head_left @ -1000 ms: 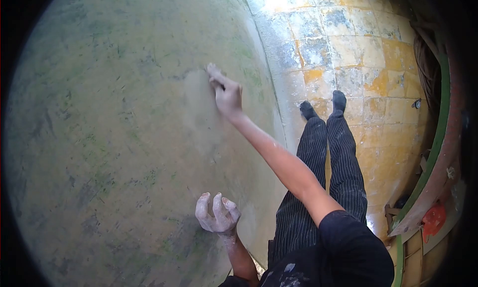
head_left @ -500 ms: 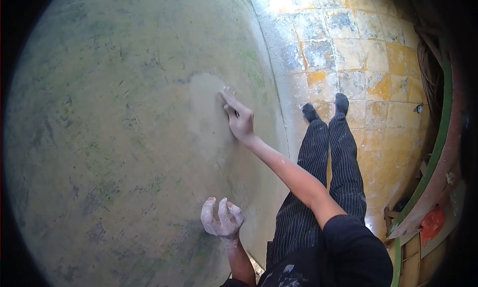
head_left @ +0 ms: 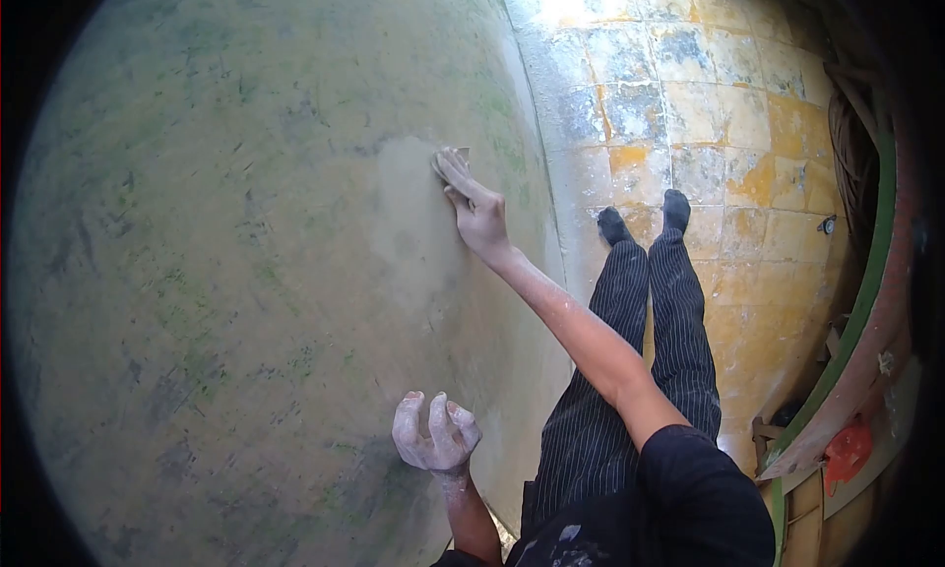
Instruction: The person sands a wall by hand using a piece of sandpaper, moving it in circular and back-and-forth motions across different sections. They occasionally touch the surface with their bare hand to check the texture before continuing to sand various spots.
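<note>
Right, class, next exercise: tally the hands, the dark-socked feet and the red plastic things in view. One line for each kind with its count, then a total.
Hands: 2 (left hand, right hand)
Dark-socked feet: 2 (left foot, right foot)
Red plastic things: 1 (crumpled red plastic)
Total: 5

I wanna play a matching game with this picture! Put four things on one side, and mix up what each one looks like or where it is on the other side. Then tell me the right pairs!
Things
1. Left hand
2. Socks
3. Right hand
4. Plastic bag

Colours, places and states
A. Fingers stretched over a small flat piece, beside the pale patch
B. Red, near the right edge of the picture
C. Fingers curled and dusty white
D. Dark, at the ends of the striped trousers

Right pairs: 1-C, 2-D, 3-A, 4-B
</note>
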The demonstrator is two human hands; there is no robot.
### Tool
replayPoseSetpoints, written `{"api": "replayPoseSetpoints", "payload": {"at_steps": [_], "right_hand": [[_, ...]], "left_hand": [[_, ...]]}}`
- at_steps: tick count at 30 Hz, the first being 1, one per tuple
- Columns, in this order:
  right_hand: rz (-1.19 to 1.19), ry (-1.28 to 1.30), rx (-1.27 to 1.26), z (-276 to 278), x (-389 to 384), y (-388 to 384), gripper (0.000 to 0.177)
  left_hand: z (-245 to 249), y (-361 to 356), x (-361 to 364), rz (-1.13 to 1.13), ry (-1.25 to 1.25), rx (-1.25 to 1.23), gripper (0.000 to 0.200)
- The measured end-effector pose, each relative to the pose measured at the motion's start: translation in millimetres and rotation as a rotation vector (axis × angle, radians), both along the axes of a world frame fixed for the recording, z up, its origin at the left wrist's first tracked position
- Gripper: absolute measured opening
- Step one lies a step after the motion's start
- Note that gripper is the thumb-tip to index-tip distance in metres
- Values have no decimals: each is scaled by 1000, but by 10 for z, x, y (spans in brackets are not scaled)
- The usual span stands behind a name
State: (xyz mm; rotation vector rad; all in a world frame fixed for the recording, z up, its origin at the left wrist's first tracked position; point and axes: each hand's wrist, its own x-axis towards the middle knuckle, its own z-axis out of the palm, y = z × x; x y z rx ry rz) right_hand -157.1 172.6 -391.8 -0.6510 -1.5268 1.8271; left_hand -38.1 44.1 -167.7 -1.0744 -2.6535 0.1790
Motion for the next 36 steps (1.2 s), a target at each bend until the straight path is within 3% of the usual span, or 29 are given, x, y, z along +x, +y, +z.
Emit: {"api": "replayPoseSetpoints", "payload": {"at_steps": [2, 4, 7, 9, 12, 14, 16, 20, 21, 23, 24, 25, 27, 29, 33, 36], "right_hand": [[3, -2, -289, 93, -49, 16, 54], [118, 198, -16, 407, 80, -59, 59], [250, 425, 96, 1110, 192, -44, 68], [239, 473, 108, 868, 101, -25, 63], [107, 158, 19, 74, -144, -28, 55], [48, 18, -32, -23, -183, 46, 55], [-33, 4, -92, 150, -238, 183, 56], [297, 430, 129, 1027, 83, 164, 74], [295, 458, 181, 1154, 75, 192, 65], [219, 472, 218, 758, -56, 159, 62], [212, 284, 250, 394, -133, 45, 59], [33, 217, 268, 235, -269, 168, 55], [-54, 173, 147, 41, -404, 272, 56], [-99, 11, -45, 29, -499, 336, 55], [35, 325, 198, 866, -179, 234, 61], [124, 485, 230, 888, -117, 189, 64]], "left_hand": [[-14, -16, -1, -5, 1, 5, 10], [-17, -35, 17, -6, -4, 6, 10], [-1, -13, 5, 6, -6, 4, 10], [13, 0, -17, -33, 8, -22, 10], [-4, -12, -8, -19, 9, -4, 10], [-14, -30, 21, -4, 0, 9, 10], [-14, -35, 3, 6, -2, 24, 10], [8, 5, -7, -16, 7, 17, 10], [4, 16, -14, -16, 6, 17, 10], [3, 13, -15, -26, 24, 2, 10], [4, 0, -19, -37, 38, -7, 10], [2, -8, -27, -42, 41, -6, 10], [-4, -2, -8, -27, 29, 18, 10], [-17, -11, 6, -26, 30, 31, 10], [-24, -37, 27, 27, 18, 36, 11], [-16, -27, 15, 21, 16, 32, 10]]}}
